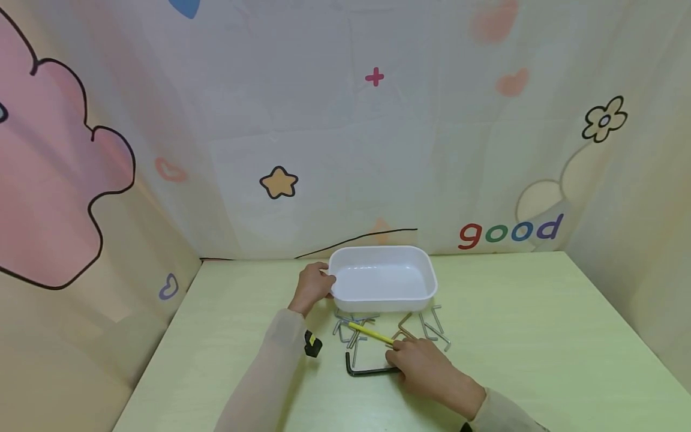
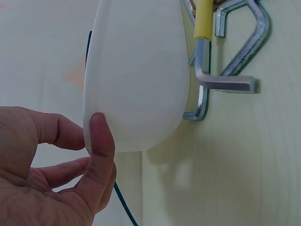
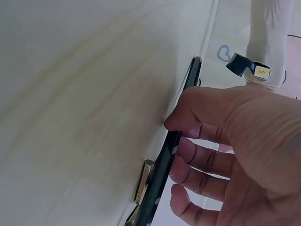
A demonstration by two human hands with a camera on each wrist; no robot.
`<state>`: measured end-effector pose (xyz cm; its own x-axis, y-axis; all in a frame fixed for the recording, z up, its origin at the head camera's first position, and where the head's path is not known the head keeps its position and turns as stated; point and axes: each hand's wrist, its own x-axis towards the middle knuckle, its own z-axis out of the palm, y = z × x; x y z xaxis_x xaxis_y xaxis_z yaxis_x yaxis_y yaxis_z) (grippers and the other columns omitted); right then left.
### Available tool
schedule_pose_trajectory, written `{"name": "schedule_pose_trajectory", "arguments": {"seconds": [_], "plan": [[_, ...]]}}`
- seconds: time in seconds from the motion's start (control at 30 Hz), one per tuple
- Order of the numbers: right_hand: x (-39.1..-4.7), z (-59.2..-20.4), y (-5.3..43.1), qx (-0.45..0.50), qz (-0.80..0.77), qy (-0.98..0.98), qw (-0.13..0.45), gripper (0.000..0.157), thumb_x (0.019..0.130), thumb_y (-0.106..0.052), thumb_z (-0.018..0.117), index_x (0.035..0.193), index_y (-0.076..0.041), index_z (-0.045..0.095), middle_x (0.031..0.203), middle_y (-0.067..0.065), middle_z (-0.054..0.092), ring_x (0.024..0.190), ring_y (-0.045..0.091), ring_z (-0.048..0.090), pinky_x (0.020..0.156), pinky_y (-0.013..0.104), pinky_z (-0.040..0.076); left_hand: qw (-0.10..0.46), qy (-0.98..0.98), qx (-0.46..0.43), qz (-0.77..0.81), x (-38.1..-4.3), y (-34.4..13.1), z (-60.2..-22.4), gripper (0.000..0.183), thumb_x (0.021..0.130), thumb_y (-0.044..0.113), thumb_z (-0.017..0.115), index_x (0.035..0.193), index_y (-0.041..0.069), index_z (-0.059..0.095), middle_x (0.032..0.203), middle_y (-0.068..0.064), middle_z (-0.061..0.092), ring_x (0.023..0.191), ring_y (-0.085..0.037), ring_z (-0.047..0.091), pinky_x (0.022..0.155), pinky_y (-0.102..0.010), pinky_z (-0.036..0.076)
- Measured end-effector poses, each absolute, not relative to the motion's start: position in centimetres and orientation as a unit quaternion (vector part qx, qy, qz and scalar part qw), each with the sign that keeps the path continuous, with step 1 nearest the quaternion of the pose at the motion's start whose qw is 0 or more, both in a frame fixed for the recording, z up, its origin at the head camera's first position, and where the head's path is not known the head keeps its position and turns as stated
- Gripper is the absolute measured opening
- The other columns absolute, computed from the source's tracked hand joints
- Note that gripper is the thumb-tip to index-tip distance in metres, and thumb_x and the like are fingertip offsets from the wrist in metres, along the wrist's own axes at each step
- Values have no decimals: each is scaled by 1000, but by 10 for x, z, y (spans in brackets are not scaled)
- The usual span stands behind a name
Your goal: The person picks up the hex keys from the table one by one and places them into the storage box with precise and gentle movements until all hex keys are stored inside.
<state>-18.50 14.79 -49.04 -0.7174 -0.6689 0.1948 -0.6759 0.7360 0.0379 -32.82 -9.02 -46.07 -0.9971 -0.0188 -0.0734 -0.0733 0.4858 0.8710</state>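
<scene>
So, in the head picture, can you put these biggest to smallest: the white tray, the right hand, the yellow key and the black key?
1. White tray
2. Right hand
3. Yellow key and black key: can't rank them; they look about alike, and the hand may hide some of each.

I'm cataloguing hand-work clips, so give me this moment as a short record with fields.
Left hand: grips the white tray at its left end
Right hand: pinches the black hex key
Yellow-sleeved hex key: one end beside the right hand; contact unclear
Silver hex keys: scattered on the near side of the tray
Surface: pale green table
Backdrop: printed curtain reading "good"
</scene>
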Motion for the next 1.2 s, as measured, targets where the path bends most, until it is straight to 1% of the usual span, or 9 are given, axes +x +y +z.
{"name": "schedule_pose_trajectory", "arguments": {"seconds": [0.1, 0.3, 0.5, 0.67, 0.83, 0.97, 1.07, 1.2], "plan": [[-185, -490, 148, 364, 17, -926, 97, 24, 65, -4, 74, 70, -21, 58, 69, -9, 53, 65, 12, 53, 51, 25, 33, 30, 862, -27, 506, -328, -90, -461, 47, 87, 6, 56, 133, -7, 53, 102, -23, 66, 59, -17, 66, 70, -41, 62], [-185, -490, 148, 359, 9, -928, 98, 23, 65, -7, 76, 72, -23, 61, 71, -9, 56, 68, 11, 55, 55, 26, 33, 35, 861, -25, 507, -329, -91, -462, 48, 88, 6, 56, 134, -6, 52, 103, -22, 65, 57, -13, 63, 71, -42, 62], [-186, -490, 148, 363, 20, -927, 90, 23, 64, -3, 74, 70, -22, 61, 69, -9, 54, 62, 11, 52, 49, 24, 34, 37, 860, -22, 509, -329, -92, -462, 48, 89, 7, 55, 135, -6, 52, 103, -22, 65, 58, -13, 64, 72, -42, 62], [-184, -487, 148, 360, 23, -928, 87, 23, 65, -2, 72, 70, -21, 60, 69, -8, 53, 60, 10, 48, 46, 24, 29, 35, 859, -21, 510, -328, -91, -461, 48, 88, 7, 55, 134, -6, 52, 100, -21, 64, 59, -14, 64, 72, -42, 62], [-185, -483, 149, 366, 8, -924, 115, 22, 64, -3, 70, 71, -21, 59, 69, -7, 53, 62, 10, 50, 43, 22, 27, 35, 859, -23, 510, -327, -91, -460, 48, 88, 6, 55, 134, -6, 53, 97, -20, 64, 58, -13, 64, 69, -39, 63], [-186, -480, 150, 372, -4, -916, 151, 22, 62, -4, 69, 72, -21, 60, 69, -7, 53, 65, 12, 53, 44, 22, 29, 34, 859, -19, 511, -326, -91, -459, 48, 87, 6, 55, 134, -7, 53, 95, -19, 64, 58, -13, 64, 69, -40, 63], [-187, -479, 150, 374, -12, -911, 172, 23, 61, -4, 69, 72, -22, 60, 69, -7, 53, 63, 12, 52, 44, 23, 30, 33, 861, -17, 508, -325, -91, -458, 48, 87, 5, 55, 133, -7, 54, 94, -19, 64, 58, -14, 64, 68, -40, 63], [-187, -476, 151, 368, -14, -912, 179, 23, 61, -4, 69, 72, -22, 61, 69, -7, 53, 61, 12, 51, 42, 23, 29, 33, 864, -19, 501, -325, -90, -457, 47, 87, 5, 55, 132, -6, 55, 92, -17, 64, 58, -13, 63, 68, -39, 63]]}}
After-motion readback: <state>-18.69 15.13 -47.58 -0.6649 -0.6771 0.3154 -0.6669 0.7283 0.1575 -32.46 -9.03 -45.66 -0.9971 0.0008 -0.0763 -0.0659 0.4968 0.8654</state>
